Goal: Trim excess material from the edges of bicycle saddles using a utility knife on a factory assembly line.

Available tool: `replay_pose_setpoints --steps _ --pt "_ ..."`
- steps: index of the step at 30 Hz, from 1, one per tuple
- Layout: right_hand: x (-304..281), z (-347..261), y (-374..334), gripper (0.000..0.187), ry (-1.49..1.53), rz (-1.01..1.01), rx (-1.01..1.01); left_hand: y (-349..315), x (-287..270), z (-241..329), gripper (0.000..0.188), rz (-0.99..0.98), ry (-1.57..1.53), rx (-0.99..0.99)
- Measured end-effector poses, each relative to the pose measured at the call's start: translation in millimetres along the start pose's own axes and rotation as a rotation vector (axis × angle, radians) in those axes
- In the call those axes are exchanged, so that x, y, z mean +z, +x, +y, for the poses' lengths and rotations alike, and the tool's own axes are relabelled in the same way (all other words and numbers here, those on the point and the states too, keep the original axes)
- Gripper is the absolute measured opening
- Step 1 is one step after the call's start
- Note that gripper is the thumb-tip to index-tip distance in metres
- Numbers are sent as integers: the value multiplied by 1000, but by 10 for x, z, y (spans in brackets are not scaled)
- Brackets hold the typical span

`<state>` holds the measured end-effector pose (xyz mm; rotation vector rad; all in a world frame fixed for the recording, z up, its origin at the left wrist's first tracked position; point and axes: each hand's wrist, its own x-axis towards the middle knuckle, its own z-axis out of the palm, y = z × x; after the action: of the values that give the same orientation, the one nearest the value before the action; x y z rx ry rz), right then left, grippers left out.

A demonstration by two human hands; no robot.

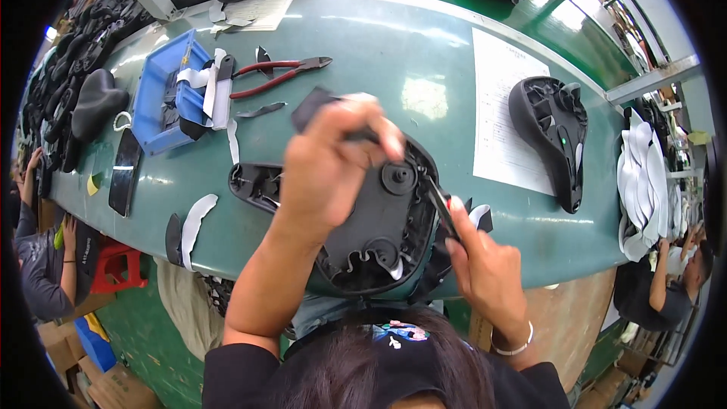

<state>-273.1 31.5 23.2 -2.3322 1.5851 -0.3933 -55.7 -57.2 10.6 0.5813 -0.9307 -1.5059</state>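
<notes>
A black bicycle saddle lies upside down at the front edge of the table, its hollow underside and round mounts facing up. Above its middle, my left hand is closed with bent fingers around a flap of black material that sticks out on the left. My right hand grips a slim, dark-bladed tool with a bit of red on it. Its tip meets the saddle's right inner rim; the exact kind of tool is unclear. Black and white scraps lie beside that rim.
Red-handled cutting pliers and a blue bin of scraps lie at the back left, with a phone nearer. Another saddle rests on a paper sheet at right. White covers are stacked far right. Co-workers sit at both sides.
</notes>
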Motion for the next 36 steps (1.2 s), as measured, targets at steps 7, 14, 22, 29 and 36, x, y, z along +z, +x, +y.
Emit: replay_pose_setpoints --steps 7,14,22,29,36 --pt "-55 141 207 53 152 232 -79 49 -2 60 18 120 -143 -207" --pt "-68 123 368 55 -233 -10 -86 119 -135 85 24 4 -383 66" --pt "-167 10 278 45 -100 22 -13 71 -119 272 25 -84 366 386" --pt "-201 -2 426 42 -237 -17 -36 228 -271 73 30 22 1571 790" --pt "-383 -20 353 46 -314 -60 -89 71 -338 190 42 323 637 25"
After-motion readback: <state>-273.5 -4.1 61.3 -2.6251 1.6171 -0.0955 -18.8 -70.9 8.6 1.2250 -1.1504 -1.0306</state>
